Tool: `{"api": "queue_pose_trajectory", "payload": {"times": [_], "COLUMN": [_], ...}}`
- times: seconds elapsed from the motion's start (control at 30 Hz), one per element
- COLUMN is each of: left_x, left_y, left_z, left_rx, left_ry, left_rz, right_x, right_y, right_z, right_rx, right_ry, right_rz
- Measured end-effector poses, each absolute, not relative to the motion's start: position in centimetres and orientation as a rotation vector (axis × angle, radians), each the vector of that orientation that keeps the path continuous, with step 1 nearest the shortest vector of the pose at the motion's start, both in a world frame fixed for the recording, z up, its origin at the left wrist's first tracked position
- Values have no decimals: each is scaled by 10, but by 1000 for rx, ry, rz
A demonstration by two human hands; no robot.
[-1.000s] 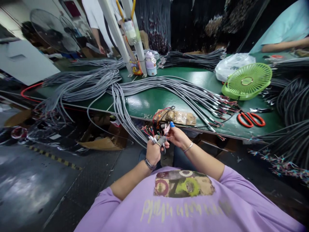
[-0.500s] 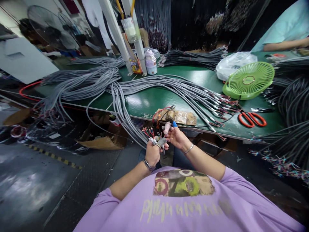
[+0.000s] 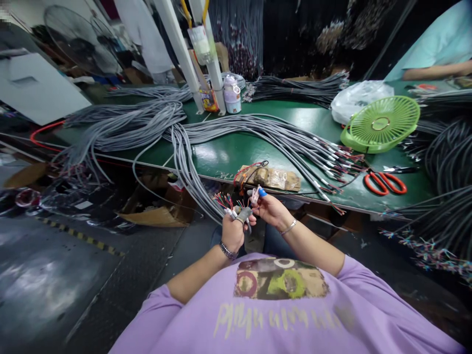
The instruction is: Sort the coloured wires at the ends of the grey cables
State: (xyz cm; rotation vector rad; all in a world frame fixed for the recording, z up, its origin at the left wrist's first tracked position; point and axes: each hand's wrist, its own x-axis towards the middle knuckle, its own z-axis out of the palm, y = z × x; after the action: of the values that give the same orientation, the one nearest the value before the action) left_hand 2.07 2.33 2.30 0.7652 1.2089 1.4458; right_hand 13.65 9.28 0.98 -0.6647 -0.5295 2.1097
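Observation:
My left hand is closed round the ends of several grey cables that hang down from the green table. Their stripped coloured wires fan out above my fist. My right hand, with a blue cap on one fingertip and pale caps on others, pinches thin wire ends just right of the left hand. Both hands are held in front of the table's near edge, above my lap.
A taped brown block with red wires sits on the table edge above my hands. Red-handled scissors and a green fan lie to the right. Grey cable bundles cover the table. Another person's arm rests far right.
My right hand's fingers have come down and closer to the left hand, closing on the wire ends. The left hand has kept its grip on the cables.

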Motion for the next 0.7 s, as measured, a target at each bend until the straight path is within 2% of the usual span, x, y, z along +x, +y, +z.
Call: {"api": "queue_pose_trajectory", "payload": {"times": [0.4, 0.7], "left_x": [26, 19], "left_y": [27, 18], "left_z": [16, 16], "left_rx": [764, 788], "left_ry": [1254, 1273], "left_rz": [1387, 1386], "right_x": [135, 138], "right_y": [89, 86], "right_z": [14, 5], "right_rx": [-734, -684], "right_ry": [-773, -550], "right_rz": [2055, 2101]}}
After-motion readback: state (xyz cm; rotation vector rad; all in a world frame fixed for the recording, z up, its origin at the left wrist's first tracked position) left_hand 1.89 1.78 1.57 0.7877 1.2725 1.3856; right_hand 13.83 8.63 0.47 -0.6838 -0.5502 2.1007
